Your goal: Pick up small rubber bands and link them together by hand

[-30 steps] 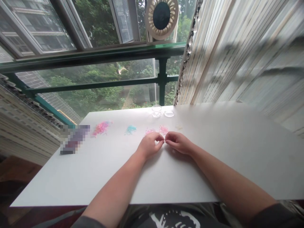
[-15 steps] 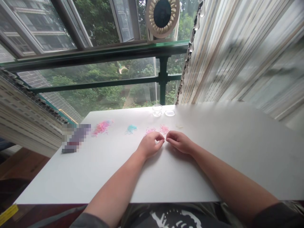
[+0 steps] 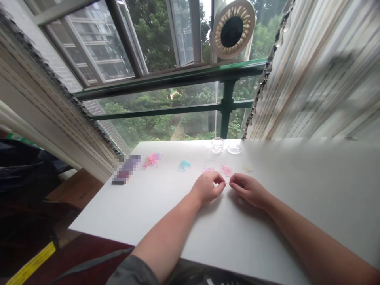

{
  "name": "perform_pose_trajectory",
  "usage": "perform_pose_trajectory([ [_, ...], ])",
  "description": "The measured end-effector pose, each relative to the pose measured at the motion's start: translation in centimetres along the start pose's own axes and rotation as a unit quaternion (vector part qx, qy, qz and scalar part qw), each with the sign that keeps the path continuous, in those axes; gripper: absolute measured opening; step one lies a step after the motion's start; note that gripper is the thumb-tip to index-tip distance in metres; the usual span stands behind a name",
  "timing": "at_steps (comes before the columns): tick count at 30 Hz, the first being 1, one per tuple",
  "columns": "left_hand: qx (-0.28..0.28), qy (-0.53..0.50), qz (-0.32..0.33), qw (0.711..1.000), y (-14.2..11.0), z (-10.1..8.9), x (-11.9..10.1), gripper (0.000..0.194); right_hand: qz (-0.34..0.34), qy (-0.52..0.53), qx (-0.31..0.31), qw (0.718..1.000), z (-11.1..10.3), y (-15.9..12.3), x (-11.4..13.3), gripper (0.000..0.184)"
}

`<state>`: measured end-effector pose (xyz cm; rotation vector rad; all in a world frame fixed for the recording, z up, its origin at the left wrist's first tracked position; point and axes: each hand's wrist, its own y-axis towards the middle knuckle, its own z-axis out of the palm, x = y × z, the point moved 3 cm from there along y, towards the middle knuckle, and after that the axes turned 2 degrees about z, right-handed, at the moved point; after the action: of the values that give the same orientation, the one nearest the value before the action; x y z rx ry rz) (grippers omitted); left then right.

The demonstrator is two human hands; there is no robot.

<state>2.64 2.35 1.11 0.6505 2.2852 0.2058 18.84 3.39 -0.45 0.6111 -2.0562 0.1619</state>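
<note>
My left hand (image 3: 209, 187) and my right hand (image 3: 248, 190) face each other just above the white table, fingertips pinched. A thin pale strand (image 3: 227, 183), which looks like a small rubber band, spans the short gap between them. Just beyond my fingers are a pink pile (image 3: 226, 170) and a pinkish-purple pile (image 3: 208, 169) of what look like small rubber bands, the latter partly hidden by my left hand. A few pale yellow ones (image 3: 247, 168) lie beyond my right hand. Farther left are a turquoise pile (image 3: 184, 165) and a larger mixed pink pile (image 3: 152, 160).
A clear round container (image 3: 217, 145) and its clear lid (image 3: 234, 149) stand at the table's (image 3: 142, 213) far edge. A blurred-out purple object (image 3: 126, 170) lies near the left edge. Curtains (image 3: 308, 87) hang on both sides, and a round fan (image 3: 233, 31) stands by the window.
My view has turned left, so the table and everything on it appear farther right. Both hands keep their pinch near the pink pile, and the strand between them now shows more clearly.
</note>
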Motion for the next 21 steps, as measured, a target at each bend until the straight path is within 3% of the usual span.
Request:
perform_pose_trajectory([
  [21,-0.017,-0.014,-0.004,1.000,-0.24,0.02,0.36,0.011,-0.011,-0.052,0.013,0.998,0.18,0.13,-0.52,0.018],
])
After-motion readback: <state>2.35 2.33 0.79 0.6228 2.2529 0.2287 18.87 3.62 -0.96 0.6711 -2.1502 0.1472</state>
